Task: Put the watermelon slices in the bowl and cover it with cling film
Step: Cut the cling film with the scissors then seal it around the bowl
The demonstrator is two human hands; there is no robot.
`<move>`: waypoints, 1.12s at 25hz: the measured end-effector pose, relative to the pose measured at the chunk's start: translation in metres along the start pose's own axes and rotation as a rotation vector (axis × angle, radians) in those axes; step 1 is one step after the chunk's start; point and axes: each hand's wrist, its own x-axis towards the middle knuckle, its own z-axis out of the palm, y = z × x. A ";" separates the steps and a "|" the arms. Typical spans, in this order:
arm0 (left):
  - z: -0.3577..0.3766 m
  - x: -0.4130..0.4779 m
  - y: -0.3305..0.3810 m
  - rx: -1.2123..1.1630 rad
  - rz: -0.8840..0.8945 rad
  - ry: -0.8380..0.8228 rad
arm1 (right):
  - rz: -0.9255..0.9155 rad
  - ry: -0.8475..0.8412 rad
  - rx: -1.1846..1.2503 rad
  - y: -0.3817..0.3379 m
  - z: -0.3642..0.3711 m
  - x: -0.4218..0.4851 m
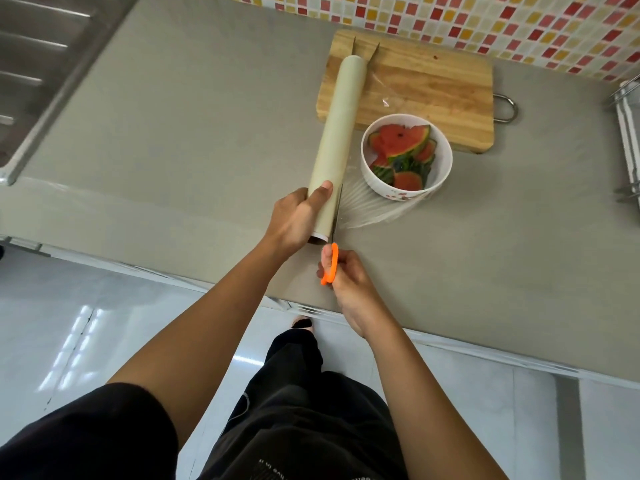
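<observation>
1. Watermelon slices are already piled in the white bowl, red flesh up with green rinds showing, sitting on the grey worktop right of centre.
2. That bowl is just at the near edge of a wooden cutting board, which has a metal loop handle on its right end.
3. Cling film is stretched from the roll across to the bowl; you can see the wrinkly clear sheet fanned out on the near side of the bowl, and it seems to run over the top too.
4. The cling film roll lies long-ways, far end up on the board, near end by the worktop's front.
5. Left hand is wrapped around the near end of the roll, thumb on top, pinning it down.
6. Right hand is closed on the orange handle of a knife, whose blade runs along the right side of the roll where the film comes off.
7. Steel sink drainer sits far left, and a mosaic tile wall runs along the back.
</observation>
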 end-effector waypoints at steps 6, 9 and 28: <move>-0.003 0.002 0.004 -0.004 0.020 -0.012 | -0.061 0.048 0.011 -0.007 -0.004 0.018; -0.003 0.001 0.002 -0.011 0.018 -0.025 | -0.058 0.046 0.053 -0.012 -0.004 0.024; -0.003 0.004 -0.011 -0.018 0.009 -0.033 | -0.113 0.003 0.089 -0.048 -0.013 0.073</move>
